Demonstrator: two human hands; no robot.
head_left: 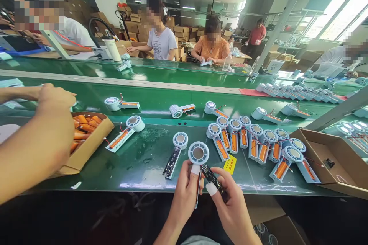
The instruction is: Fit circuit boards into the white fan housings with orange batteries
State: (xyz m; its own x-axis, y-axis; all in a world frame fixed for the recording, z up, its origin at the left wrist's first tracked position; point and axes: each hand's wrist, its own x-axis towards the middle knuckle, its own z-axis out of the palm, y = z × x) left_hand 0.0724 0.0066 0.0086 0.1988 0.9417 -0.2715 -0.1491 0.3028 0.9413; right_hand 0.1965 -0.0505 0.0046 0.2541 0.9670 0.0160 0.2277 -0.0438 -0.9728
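In my left hand (186, 185) is a light-blue handheld fan (199, 153), its round head tilted up toward me and its handle pointing down. My right hand (228, 195) pinches a black circuit board (213, 178) between thumb and fingers, close beside the fan's handle. White covers wrap both thumb tips. Just left of my hands lies a second fan (180, 140) with a black circuit board (171, 162) along its handle. To the right, several fans (255, 143) with orange batteries in their handles lie in a cluster beside a yellow card (230, 164).
A co-worker's arm (37, 134) reaches across a cardboard box (86, 153) of orange batteries at left. An open cardboard box (339, 160) stands at right with a small black part inside. More fans lie along the green belt (152, 99). Several people sit beyond.
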